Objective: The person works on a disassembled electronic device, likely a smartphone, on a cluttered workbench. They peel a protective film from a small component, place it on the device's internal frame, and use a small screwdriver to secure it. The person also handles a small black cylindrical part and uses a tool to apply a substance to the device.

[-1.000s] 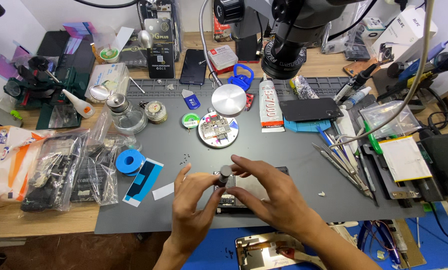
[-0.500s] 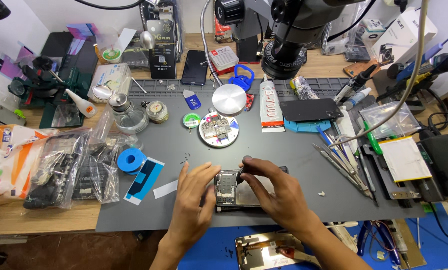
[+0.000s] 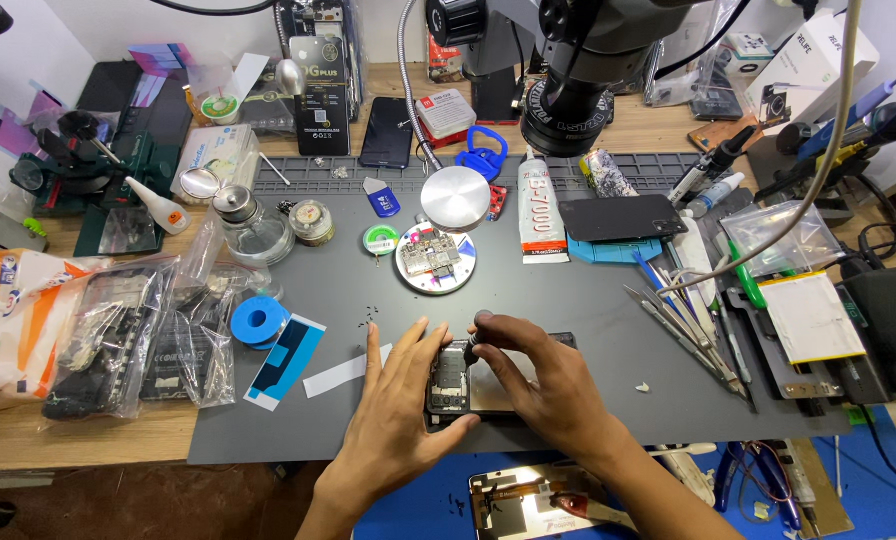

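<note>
An opened phone body point(image 3: 455, 380) lies flat on the grey work mat point(image 3: 368, 410), its dark inner parts facing up. My left hand point(image 3: 400, 410) rests on the mat with its fingers pressed against the phone's left edge, steadying it. Over the phone's right half lies my right hand point(image 3: 543, 385); its fingertips pinch a small dark part at the phone's top edge. That part is too small to name. The phone's right half is hidden under my right hand.
A round metal dish with a circuit board point(image 3: 435, 258) sits beyond the phone, beside a glue tube point(image 3: 539, 210) and a dark phone back point(image 3: 620, 217). Tweezers and tools point(image 3: 688, 325) lie to the right, plastic bags of parts point(image 3: 128, 340) to the left, a microscope head point(image 3: 578, 80) above.
Both hands came down from holding the small part above the mat. The phone now lies flat, my left hand against its side and my right hand's fingertips at its top edge.
</note>
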